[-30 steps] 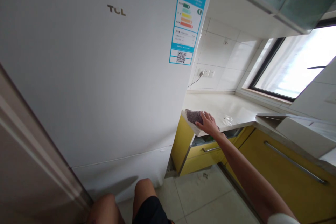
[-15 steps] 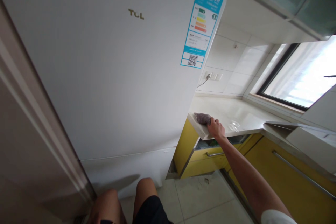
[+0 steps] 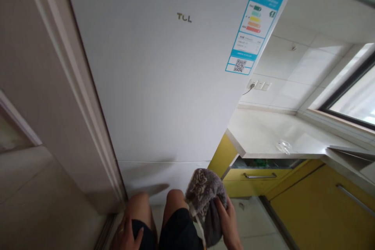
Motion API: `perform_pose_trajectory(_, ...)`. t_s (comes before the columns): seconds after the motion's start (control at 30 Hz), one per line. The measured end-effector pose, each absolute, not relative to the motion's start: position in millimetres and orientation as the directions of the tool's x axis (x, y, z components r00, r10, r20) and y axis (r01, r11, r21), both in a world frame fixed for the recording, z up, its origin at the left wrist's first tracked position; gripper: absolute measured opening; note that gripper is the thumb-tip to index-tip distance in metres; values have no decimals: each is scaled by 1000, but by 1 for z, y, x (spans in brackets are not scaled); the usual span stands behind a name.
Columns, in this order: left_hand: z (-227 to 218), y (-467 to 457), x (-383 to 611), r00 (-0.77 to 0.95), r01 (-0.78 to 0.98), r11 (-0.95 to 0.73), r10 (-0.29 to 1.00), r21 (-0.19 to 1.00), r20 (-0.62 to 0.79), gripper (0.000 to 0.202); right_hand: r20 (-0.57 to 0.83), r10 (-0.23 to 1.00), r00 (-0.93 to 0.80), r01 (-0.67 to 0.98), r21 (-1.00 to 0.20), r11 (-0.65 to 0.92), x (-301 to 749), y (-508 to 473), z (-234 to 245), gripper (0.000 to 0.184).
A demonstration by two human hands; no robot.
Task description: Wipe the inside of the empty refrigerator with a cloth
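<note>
My right hand is low in front of me, fingers closed around a grey-brown patterned cloth that hangs crumpled above my knees. My left hand rests on my left thigh near the bottom edge, fingers lying loosely apart and holding nothing. A tall white TCL fridge stands straight ahead, with a blue energy label at its upper right corner.
A pale countertop runs to the right of the fridge, a small clear scrap of plastic on it. Yellow cabinets sit below, one drawer slightly open. A door frame is on the left, a window at right.
My right hand lifted the cloth off the counter's corner and brought it down in front of my knees. My view swung left, and my left hand came into sight.
</note>
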State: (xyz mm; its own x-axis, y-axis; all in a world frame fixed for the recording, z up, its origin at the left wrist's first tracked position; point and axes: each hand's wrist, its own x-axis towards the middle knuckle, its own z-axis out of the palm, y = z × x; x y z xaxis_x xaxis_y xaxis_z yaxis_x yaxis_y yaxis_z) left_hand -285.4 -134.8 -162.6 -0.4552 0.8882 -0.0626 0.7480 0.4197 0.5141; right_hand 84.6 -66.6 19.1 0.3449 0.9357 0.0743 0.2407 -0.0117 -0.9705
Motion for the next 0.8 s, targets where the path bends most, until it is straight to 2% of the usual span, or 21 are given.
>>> perform_pose_trajectory(0.1, -145, -151, -269, -479, 715, 373, 878, 592, 26, 72, -86, 934, 348, 62, -992, -114, 38, -89, 6, 70)
perform_pose_trajectory(0.17, -123, -164, -254, -507, 614, 343, 861, 711, 22, 72, -116, 940, 319, 34, -990, -134, 17, -92, 10, 71)
perform_pose_trajectory(0.23, -87, -177, -236, -538, 473, 273, 842, 838, 30, 76, -97, 952, 289, 68, -990, -122, 4, -90, 19, 72)
perform_pose_trajectory(0.3, -41, -186, -217, -562, 371, 156, 823, 916, 88, 69, -45, 965, 259, 131, -988, -82, -6, -87, 30, 70)
perform_pose_trajectory(0.4, 32, -188, -191, -447, 333, -79, 864, 940, 231, 57, 45, 983, 180, 205, -979, 7, -22, -84, 47, 67)
perform_pose_trajectory(0.47, 69, -181, -180, -326, 306, -181, 902, 935, 282, 62, 84, 989, 123, 210, -976, 57, -36, -87, 56, 67)
perform_pose_trajectory(0.53, 92, -170, -176, -279, 223, -139, 939, 965, 199, 75, 104, 993, 57, 181, -979, 92, -50, -93, 61, 69)
perform_pose_trajectory(0.63, 104, -154, -183, -316, 27, -71, 946, 997, 76, 101, 184, 972, -147, 125, -971, 203, -67, -109, 66, 72)
perform_pose_trajectory(0.73, 103, -147, -203, -394, -164, -89, 919, 982, 18, 98, 310, 870, -382, 62, -931, 359, -77, -122, 71, 65)
perform_pose_trajectory(0.8, 100, -145, -221, -439, -244, -72, 898, 967, -44, 92, 336, 782, -525, 11, -916, 400, -82, -127, 74, 67)
